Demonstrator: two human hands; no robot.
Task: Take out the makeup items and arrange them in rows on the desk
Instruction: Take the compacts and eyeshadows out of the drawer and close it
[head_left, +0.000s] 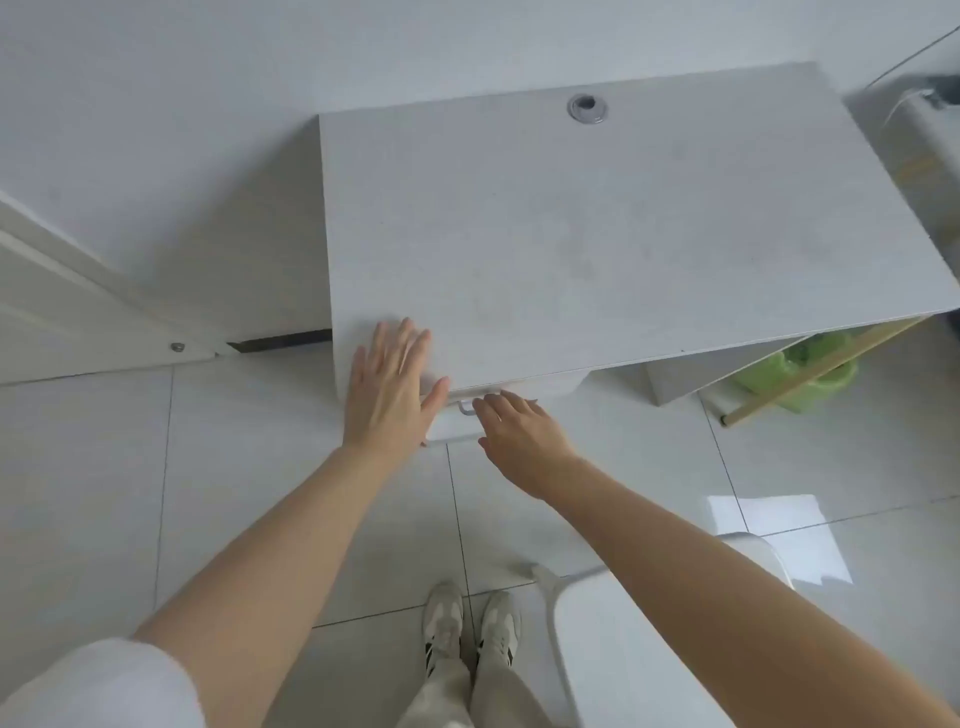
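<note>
No makeup items are visible; I judge they are inside the drawer (511, 387) under the front edge of the desk (597, 249). Its handle (466, 406) runs left to right along that edge, just beyond my right hand (522, 439), which is nearer, fingers loosely extended, holding nothing. My left hand (387, 387) lies flat on the desk's front corner, gripping nothing.

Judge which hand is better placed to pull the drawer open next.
Probably the right hand: its fingers reach toward the drawer handle, not yet clearly gripping it. The left hand lies flat on the desk edge, as if bracing.
</note>
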